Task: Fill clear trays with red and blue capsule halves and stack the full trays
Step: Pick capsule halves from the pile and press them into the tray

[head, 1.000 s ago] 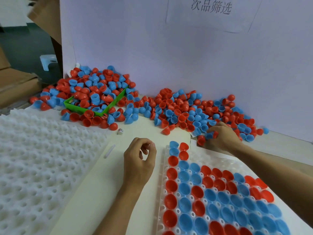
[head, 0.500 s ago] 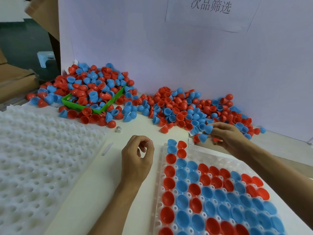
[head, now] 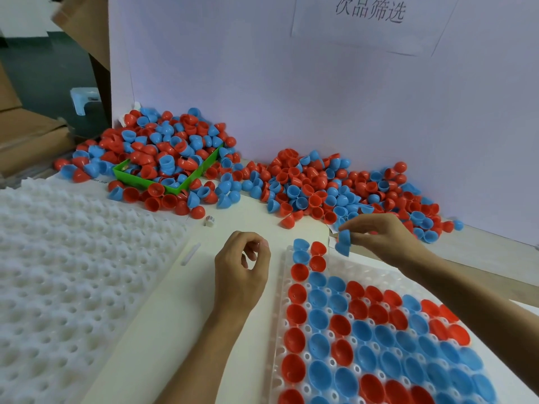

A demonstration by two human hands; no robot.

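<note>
Head view shows your right hand (head: 382,234) raised just past the far edge of the tray (head: 280,339), its fingertips pinching a blue half (head: 343,243) that hangs above the tray's far, unfilled corner. Whether a second piece is tucked in that hand you cannot tell. Your left hand (head: 242,266) rests on the cream board (head: 180,325) just left of the tray, fingers curled loosely with thumb and forefinger close together; nothing shows between them.

The tray lies at near right, most of its pockets filled with red and blue halves sitting open side up. Its left column is mostly red, with blue ones packed through the middle and a band of red running diagonally across. At the far left corner two blue and two red halves sit in a short double row, and the pockets to their right look bare.

Beyond the tray, a loose pile (head: 335,188) of red and blue halves lies against the white backboard (head: 320,97). A second pile at far left spills over a green bin (head: 172,188). A stack of white dimpled trays (head: 73,272) fills the near left. A small white cube (head: 209,220) sits on the board near the piles.
</note>
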